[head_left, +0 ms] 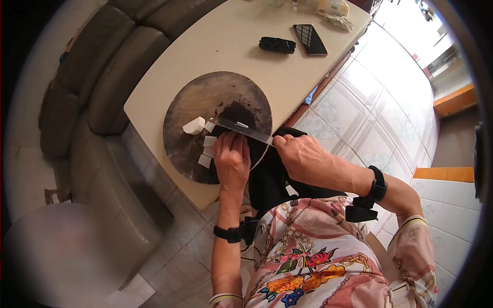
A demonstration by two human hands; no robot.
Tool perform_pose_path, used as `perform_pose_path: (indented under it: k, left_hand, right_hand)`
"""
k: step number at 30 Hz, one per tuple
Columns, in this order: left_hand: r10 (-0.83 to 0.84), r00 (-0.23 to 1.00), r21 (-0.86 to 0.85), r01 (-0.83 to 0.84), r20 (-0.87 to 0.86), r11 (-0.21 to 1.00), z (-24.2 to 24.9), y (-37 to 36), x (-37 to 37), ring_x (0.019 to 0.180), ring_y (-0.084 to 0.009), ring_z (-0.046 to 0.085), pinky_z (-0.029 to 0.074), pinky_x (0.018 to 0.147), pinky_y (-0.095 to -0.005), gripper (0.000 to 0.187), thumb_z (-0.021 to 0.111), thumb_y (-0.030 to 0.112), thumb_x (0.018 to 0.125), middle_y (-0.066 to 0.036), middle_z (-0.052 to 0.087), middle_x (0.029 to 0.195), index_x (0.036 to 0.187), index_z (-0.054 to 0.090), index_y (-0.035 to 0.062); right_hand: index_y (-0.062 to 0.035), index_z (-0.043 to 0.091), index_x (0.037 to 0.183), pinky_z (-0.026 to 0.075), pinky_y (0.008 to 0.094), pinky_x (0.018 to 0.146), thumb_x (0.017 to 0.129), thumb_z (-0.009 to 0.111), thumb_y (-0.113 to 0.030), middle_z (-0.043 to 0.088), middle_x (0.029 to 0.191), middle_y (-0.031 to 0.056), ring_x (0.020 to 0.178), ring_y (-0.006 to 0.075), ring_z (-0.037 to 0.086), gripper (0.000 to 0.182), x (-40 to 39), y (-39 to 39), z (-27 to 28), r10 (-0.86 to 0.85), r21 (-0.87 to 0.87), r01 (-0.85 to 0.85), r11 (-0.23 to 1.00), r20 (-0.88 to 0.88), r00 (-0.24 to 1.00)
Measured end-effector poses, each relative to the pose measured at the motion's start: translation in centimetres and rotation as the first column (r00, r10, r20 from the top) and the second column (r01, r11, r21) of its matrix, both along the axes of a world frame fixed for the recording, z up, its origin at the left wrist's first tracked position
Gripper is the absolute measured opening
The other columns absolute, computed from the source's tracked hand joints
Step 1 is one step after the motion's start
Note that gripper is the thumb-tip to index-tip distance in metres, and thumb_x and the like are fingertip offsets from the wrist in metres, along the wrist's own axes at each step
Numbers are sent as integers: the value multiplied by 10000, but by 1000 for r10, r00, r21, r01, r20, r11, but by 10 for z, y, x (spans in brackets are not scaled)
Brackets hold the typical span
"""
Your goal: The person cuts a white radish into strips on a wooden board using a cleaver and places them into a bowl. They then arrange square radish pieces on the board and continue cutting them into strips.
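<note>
Tiled floor (359, 97) and a dark sofa (77, 113) are seen on either side of a pale table (231, 41), at whose near end a round board (187, 97) is placed. A knife (245, 129) is grasped in the right hand (303, 154), its blade laid across the board toward the right edge. A white block (194, 126) is left between the board's middle and its left edge; cut pieces (204, 161) are strewn from there toward the near edge. The left hand (232, 156) is bent beside the blade; whether anything is pinched under it cannot be told. Slicing is judged to be in hand; a steady downward cut, with the left fingertips held clear, seems called for. No brand or writing can be read on the phone (310, 40) near the table's right edge.
</note>
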State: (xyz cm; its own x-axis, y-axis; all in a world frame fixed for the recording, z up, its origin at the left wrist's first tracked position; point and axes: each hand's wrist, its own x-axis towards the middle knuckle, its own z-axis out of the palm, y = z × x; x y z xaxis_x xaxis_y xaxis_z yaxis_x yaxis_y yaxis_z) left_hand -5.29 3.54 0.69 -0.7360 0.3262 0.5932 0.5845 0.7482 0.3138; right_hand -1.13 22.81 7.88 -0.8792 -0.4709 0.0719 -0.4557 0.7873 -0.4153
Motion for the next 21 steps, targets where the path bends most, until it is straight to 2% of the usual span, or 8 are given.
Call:
perform_pose_path:
  k: [4, 7, 10, 12, 15, 16, 18, 21]
  left_hand:
    - [-11, 1000, -29, 11, 23, 1000, 2, -1, -1, 971, -349, 565, 455, 852, -437, 244, 664, 6, 734, -142, 616, 1009, 977, 659, -16]
    - [-7, 1000, -39, 8, 19, 999, 2, -1, -1, 977, -353, 566, 456, 850, -443, 249, 673, 13, 729, -150, 617, 1015, 977, 661, -15]
    - [-1, 1000, -56, 2, 12, 998, -1, -3, -1, 978, -357, 570, 453, 852, -451, 258, 680, 17, 723, -158, 618, 1028, 980, 664, -11]
    - [-3, 1000, -65, 3, 8, 998, -2, -3, -1, 977, -359, 572, 451, 853, -454, 262, 682, 19, 722, -161, 618, 1035, 982, 665, -8]
    - [6, 1000, -75, -5, 12, 997, -2, -3, 1, 965, -359, 578, 449, 853, -460, 260, 687, 29, 727, -161, 622, 1036, 984, 666, -6]
    - [-3, 1000, -46, 4, 18, 999, -3, -2, 0, 962, -359, 578, 449, 852, -460, 258, 685, 32, 732, -158, 623, 1025, 987, 666, -6]
    - [-14, 1000, -17, 14, 22, 1000, -2, -2, -1, 959, -358, 577, 449, 850, -460, 255, 684, 35, 738, -155, 624, 1014, 989, 665, -6]
    - [4, 1000, -4, -4, 18, 1000, -3, 0, -2, 955, -357, 577, 451, 843, -457, 241, 679, 34, 742, -151, 622, 985, 980, 665, -3]
  right_hand:
    - [75, 483, 890, 464, 407, 500, 682, 553, 50, 550, 704, 179, 596, 347, 590, 221, 14, 3, 12, 46, 3, -46, 999, -8, 999]
    - [84, 478, 892, 458, 402, 484, 678, 557, 47, 547, 701, 182, 579, 339, 589, 231, 15, 3, 15, 54, 81, -56, 995, 28, 998]
    - [94, 475, 901, 461, 393, 481, 676, 563, 41, 547, 701, 182, 577, 332, 595, 247, 12, -4, 13, 57, 112, -57, 992, 5, 998]
    - [103, 506, 833, 492, 366, 492, 676, 569, 10, 589, 693, 197, 592, 315, 631, 192, 8, -11, 8, 65, 136, -53, 989, -88, 994]
    - [108, 508, 844, 494, 369, 490, 681, 564, 9, 591, 690, 200, 594, 317, 634, 199, 0, -24, -2, 38, 171, -20, 985, -103, 994]
    - [108, 508, 844, 494, 369, 490, 681, 564, 9, 591, 690, 200, 594, 317, 634, 199, -2, -22, -4, 40, 168, -22, 985, -105, 994]
    - [110, 509, 859, 490, 379, 489, 684, 563, 7, 587, 687, 203, 595, 323, 631, 209, -4, -16, -8, 25, 19, -23, 1000, -104, 994]
    - [96, 484, 918, 467, 410, 498, 676, 559, 32, 562, 729, 187, 588, 340, 592, 261, 4, -4, 0, 52, 21, -52, 998, -17, 998]
